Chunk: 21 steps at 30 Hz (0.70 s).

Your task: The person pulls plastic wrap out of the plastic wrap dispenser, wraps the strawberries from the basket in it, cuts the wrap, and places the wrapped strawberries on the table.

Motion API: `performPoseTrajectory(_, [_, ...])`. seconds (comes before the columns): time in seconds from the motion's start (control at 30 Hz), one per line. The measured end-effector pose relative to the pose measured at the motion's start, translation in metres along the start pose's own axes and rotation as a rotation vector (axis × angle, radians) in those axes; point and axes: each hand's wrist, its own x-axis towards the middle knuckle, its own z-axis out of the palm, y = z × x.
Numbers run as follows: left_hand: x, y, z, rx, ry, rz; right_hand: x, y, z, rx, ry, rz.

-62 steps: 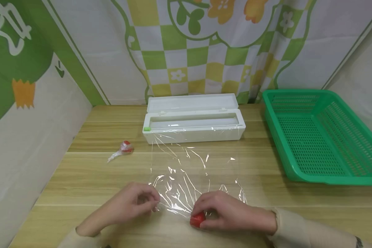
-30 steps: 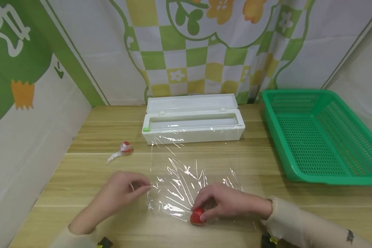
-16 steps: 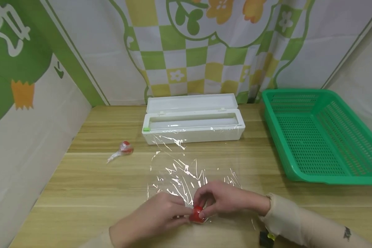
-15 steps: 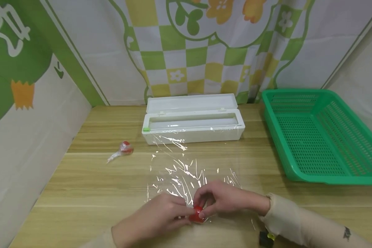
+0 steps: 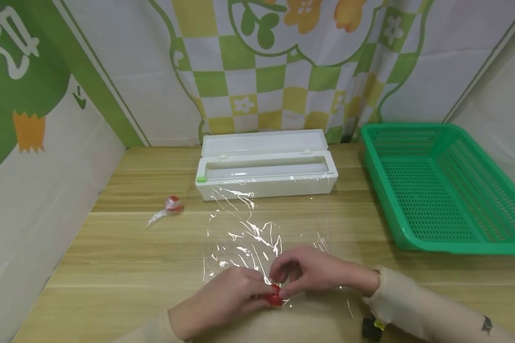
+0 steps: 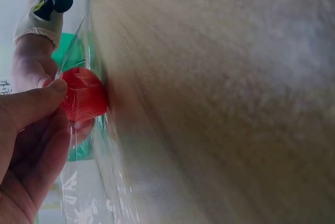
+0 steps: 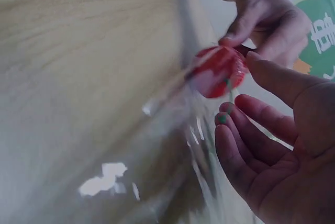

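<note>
Strawberry (image 6: 86, 101): between both hands, at the near end of the clear film (image 5: 262, 233), partly covered by it; contact with the counter (image 5: 124, 247) impossible to tell.
Left hand (image 5: 229, 295): clamped on the strawberry, pinching one side between thumb and fingers.
Right hand (image 5: 306, 269): curled round the opposite side, with thumb and fingers slightly apart.
White box (image 5: 203, 191): beyond the hands, lid tipped back, with film lying over the front wall.
Wrapped bundle (image 5: 173, 205): left of the film, red inside crumpled wrap.
Green basket (image 5: 463, 247): far right, well apart from both hands.
</note>
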Motion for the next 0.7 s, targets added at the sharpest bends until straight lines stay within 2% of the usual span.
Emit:
performPoseTrajectory(0.1, [0.000, -0.001, 0.001, -0.005, -0.001, -0.010, -0.009, 0.002, -0.007, -0.028, 0.040, 0.004])
performPoseTrajectory(0.17, [0.001, -0.001, 0.001, -0.012, -0.012, -0.026, -0.017, 0.002, -0.010, -0.103, 0.061, -0.004])
performPoseTrajectory(0.37, [0.001, -0.002, 0.002, -0.044, -0.056, -0.061, -0.043, -0.005, -0.006, -0.560, 0.102, -0.010])
performPoseTrajectory(0.43, [0.001, -0.002, 0.002, -0.054, -0.065, -0.065, -0.048, -0.006, -0.003, -0.647, 0.096, 0.012])
performPoseTrajectory(0.53, [0.002, -0.003, 0.001, -0.070, -0.081, -0.075, -0.053, -0.005, 0.000, -0.639, 0.080, 0.027])
performPoseTrajectory(0.7, [0.004, -0.005, -0.001, -0.091, -0.104, -0.092, -0.058, 0.004, -0.008, -0.370, 0.032, -0.061])
